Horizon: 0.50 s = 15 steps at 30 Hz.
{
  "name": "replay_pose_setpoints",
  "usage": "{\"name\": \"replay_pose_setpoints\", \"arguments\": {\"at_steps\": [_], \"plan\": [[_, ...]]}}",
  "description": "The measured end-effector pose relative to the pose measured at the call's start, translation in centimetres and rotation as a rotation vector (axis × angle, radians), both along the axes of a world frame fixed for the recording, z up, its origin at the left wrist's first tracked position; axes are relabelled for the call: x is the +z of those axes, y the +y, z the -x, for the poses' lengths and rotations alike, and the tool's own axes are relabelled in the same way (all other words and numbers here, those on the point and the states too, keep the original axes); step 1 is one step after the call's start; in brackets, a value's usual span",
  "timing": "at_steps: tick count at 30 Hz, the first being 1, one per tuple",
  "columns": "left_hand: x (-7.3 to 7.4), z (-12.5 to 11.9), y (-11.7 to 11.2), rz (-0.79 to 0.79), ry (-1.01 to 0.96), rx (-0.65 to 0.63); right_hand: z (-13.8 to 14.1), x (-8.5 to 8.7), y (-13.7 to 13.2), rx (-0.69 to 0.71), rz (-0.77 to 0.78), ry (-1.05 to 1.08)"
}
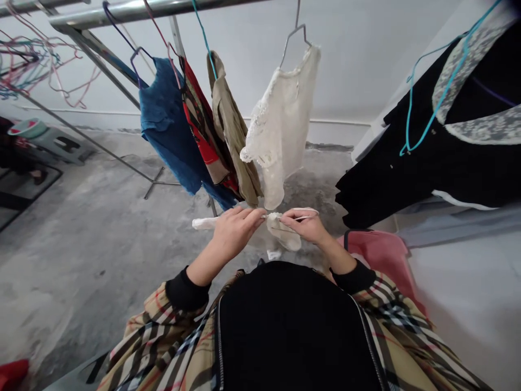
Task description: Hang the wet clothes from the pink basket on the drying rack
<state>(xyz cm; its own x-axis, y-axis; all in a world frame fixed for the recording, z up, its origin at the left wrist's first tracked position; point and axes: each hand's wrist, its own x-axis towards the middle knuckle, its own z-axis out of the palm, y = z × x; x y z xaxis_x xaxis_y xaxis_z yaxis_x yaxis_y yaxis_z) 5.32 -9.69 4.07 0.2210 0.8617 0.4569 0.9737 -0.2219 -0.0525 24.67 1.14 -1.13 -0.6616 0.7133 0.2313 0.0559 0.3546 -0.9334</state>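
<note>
Pale cloth (291, 239) is in front of our waist, off the floor, strung between both hands. Left hand (235, 229): back up, fingers (253, 217) closed on its upper edge, tips near the middle. White strip (203, 223) pokes out past the left side of that hand; we can't tell if it's the same piece. Right hand (304, 224): thumb and fingertips pinching the cloth's edge, thin white loop (309, 209) along the top of the hand. Can't tell whether that's a hanger or a cord. Hands are near each other, not touching. Cloth droops below the grip, partly sheer against the concrete floor (134, 255).

Ahead of us, metal rail (163, 14) runs across the top. Hanging from left to right: blue garment (165, 125), red patterned garment (205, 149), khaki garment (230, 122), then white lace garment (291, 119) on a grey hanger (304, 27). The lace one's lower end sits just beyond our hands.

On our right, black garment (386, 174) with a pale patterned collar (472, 133) and a turquoise hanger (427, 127). Below it, pinkish-red container (378, 247), only partly in view. Far left: bunch of coloured hangers (51, 57), grey-green stool (67, 144) with a light basin (30, 129) next to it. We're in plaid sleeves with black cuffs.
</note>
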Motion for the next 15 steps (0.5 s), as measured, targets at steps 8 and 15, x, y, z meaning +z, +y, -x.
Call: {"name": "replay_pose_setpoints", "arguments": {"at_steps": [8,15], "plan": [[1.5,0.2,-1.5,-0.191,-0.08,0.173,-2.0,-4.7,-2.3,-0.683,-0.242,0.142],[2.0,-0.7,-2.3,-0.213,-0.129,0.138,0.8,-9.7,-2.2,-0.246,0.223,-0.024]]}}
